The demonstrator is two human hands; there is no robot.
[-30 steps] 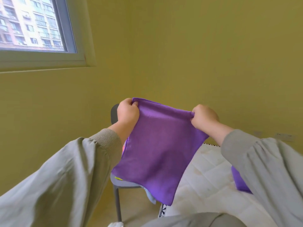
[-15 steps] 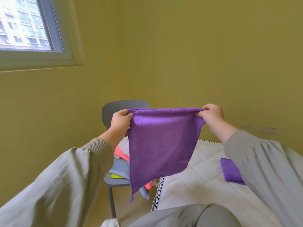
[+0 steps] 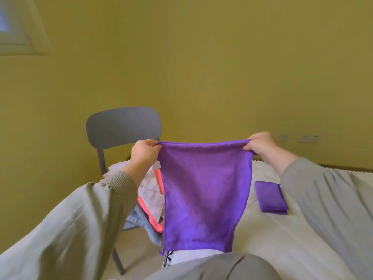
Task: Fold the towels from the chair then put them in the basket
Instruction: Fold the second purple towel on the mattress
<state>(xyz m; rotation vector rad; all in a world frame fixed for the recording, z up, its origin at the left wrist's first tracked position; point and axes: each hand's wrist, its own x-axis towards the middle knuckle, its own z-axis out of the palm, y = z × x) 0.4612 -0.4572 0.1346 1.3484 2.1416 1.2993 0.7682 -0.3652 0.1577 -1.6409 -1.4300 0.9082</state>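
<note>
The left hand (image 3: 144, 152) has its fingers curled tight and pinches the upper left corner of the purple towel (image 3: 203, 195) between the thumb and the other fingers. The right hand (image 3: 260, 145) does the same at the upper right corner, with the knuckles turned up and the fingertips closed on the hem. Each hand holds only its corner of the cloth.

The towel hangs in the air between the 2 hands, opened to its full width. Its top edge is pulled nearly straight and level. The 2 side edges fall freely and come a little closer together toward the bottom. The lower edge hangs in front of the person's knee and the side of the bed (image 3: 272, 239); whether it touches them I cannot tell.

Behind the left hand stands a grey chair (image 3: 123, 126), and on its seat lies a loose pile of towels (image 3: 150, 190) in white, pink and blue-grey, partly hidden by the left sleeve. On the bed, to the right of the hanging cloth and near the right forearm, lies 1 folded purple towel (image 3: 270, 197), apart from the held one, with white mattress showing between them. Above the hands is only the yellow wall (image 3: 201, 67).
</note>
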